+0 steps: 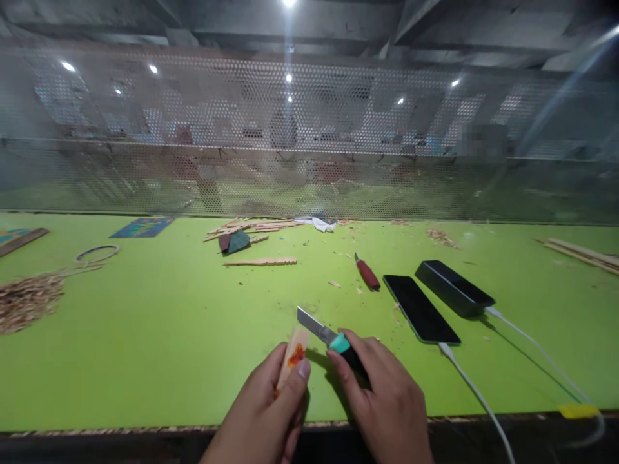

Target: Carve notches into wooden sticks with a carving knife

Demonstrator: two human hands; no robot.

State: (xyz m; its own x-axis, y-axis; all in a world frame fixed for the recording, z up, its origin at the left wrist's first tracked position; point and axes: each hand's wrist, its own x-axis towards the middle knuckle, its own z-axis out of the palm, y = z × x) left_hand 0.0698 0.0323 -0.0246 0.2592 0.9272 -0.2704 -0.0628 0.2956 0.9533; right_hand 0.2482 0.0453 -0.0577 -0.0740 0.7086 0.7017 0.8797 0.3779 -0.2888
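My left hand (271, 399) is closed around a small pale wooden piece (298, 343) with an orange-red mark on its face. The thumb presses on the wood near the mark, and the lower part is hidden in the palm. In my right hand (387, 386) is a utility knife (342, 343) with a black and teal handle, its blade extended up and to the left. The blade is just above the top end of the wood; whether they touch I cannot tell. Farther off lies a red-handled carving knife (368, 274) on the green table (169, 348).
A phone (422, 309) and a black power bank (454, 288), both with white cables, lie to the right. Beyond are a carved stick (261, 261), sandpaper pieces (236, 241) and thin wooden strips. Wood shavings (29, 299) are heaped at left. A perforated screen (300, 148) stands behind.
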